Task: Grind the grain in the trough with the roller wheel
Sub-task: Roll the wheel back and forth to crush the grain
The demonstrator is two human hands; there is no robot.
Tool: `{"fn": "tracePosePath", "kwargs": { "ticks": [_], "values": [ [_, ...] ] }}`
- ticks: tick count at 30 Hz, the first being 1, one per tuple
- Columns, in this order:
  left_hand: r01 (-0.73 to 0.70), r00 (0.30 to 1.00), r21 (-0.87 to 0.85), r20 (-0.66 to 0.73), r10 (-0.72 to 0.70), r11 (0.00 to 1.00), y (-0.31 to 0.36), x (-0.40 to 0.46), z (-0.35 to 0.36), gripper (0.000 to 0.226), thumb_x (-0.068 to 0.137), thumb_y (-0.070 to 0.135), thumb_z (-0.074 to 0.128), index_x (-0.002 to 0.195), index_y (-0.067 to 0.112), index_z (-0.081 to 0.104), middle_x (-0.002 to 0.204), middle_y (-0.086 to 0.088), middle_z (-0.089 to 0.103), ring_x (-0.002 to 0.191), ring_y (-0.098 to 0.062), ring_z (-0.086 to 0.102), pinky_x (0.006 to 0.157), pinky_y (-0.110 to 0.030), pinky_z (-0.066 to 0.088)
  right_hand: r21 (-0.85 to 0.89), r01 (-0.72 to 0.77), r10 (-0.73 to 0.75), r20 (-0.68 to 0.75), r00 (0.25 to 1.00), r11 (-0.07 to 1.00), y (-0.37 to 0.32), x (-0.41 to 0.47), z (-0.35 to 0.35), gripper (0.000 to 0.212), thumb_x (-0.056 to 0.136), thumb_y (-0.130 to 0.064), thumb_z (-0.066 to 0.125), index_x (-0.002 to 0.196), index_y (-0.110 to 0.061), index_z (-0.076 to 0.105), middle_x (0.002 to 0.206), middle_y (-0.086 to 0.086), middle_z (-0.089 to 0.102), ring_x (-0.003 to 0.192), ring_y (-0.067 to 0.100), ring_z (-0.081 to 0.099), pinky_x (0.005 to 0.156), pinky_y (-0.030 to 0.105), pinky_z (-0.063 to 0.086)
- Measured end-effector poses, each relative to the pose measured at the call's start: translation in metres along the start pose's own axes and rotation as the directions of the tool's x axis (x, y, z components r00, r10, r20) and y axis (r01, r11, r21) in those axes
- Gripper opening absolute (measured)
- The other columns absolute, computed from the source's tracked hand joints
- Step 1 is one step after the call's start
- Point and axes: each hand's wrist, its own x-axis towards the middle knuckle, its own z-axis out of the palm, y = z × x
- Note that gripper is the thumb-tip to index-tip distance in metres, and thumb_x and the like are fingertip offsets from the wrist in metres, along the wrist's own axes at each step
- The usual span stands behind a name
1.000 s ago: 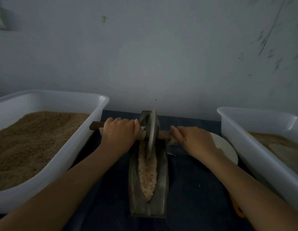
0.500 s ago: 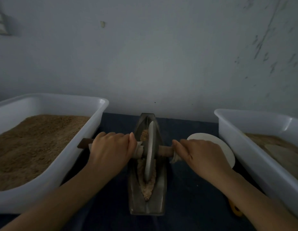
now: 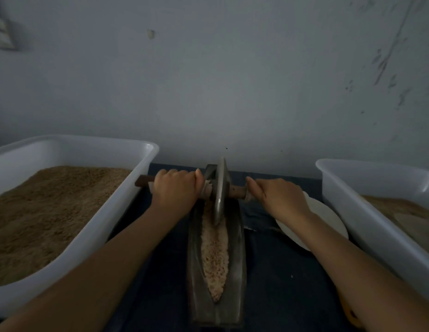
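Two hands, left hand (image 3: 176, 188) and right hand (image 3: 279, 196), clamp the brown wooden axle (image 3: 237, 191) at nine and three o'clock of the grey metal roller wheel (image 3: 220, 190), at the twelve-o'clock end of the dark boat-shaped metal trough (image 3: 236, 248). The wheel looks heavy and rigid; the tan grain (image 3: 214, 250) is loose.
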Motion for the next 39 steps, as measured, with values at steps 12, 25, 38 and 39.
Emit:
{"fn": "tracePosePath", "kwargs": {
  "ticks": [12,25,38,39],
  "values": [
    [-0.046,0.998,-0.289,-0.056,0.031,0.956,0.003,-0.069,-0.045,0.049,0.093,0.033,0.009,0.086,0.018,0.055,0.073,0.001,0.057,0.066,-0.02,0.056,0.073,-0.029,0.043,-0.005,0.131,-0.131,-0.003,0.991,0.991,-0.02,-0.086,-0.038,0.052,0.087,-0.059,0.008,0.066,-0.026,0.042,0.056,-0.002,0.048,0.051,0.012,0.05,0.056,0.034,0.045],
    [0.012,0.998,-0.164,-0.062,-0.022,0.986,-0.001,-0.029,-0.009,0.026,0.097,0.019,0.037,0.109,0.006,0.056,0.08,-0.006,0.063,0.07,-0.022,0.059,0.065,-0.027,0.041,-0.133,0.174,-0.183,-0.055,0.982,0.976,-0.007,-0.037,-0.012,0.033,0.1,-0.041,0.031,0.083,-0.022,0.052,0.069,0.0,0.058,0.062,0.021,0.057,0.056,0.034,0.046],
    [0.064,0.997,0.095,0.038,-0.068,0.993,0.006,-0.004,-0.001,0.058,0.092,0.023,0.05,0.14,0.011,0.021,0.075,0.0,0.044,0.061,-0.016,0.041,0.057,-0.03,0.03,0.187,0.092,-0.036,-0.284,0.958,0.978,0.006,-0.011,-0.019,0.047,0.1,-0.035,0.023,0.123,-0.011,0.057,0.116,0.011,0.058,0.112,0.026,0.048,0.095,0.032,0.031],
    [0.063,0.997,0.105,0.045,-0.068,0.993,0.006,-0.004,0.001,0.06,0.092,0.024,0.051,0.141,0.011,0.019,0.079,0.0,0.049,0.062,-0.016,0.044,0.058,-0.03,0.031,0.236,0.074,0.023,-0.386,0.922,0.969,0.008,-0.019,-0.029,0.045,0.1,-0.033,0.025,0.123,-0.01,0.056,0.115,0.01,0.058,0.11,0.025,0.048,0.092,0.028,0.031]
  ]
}}
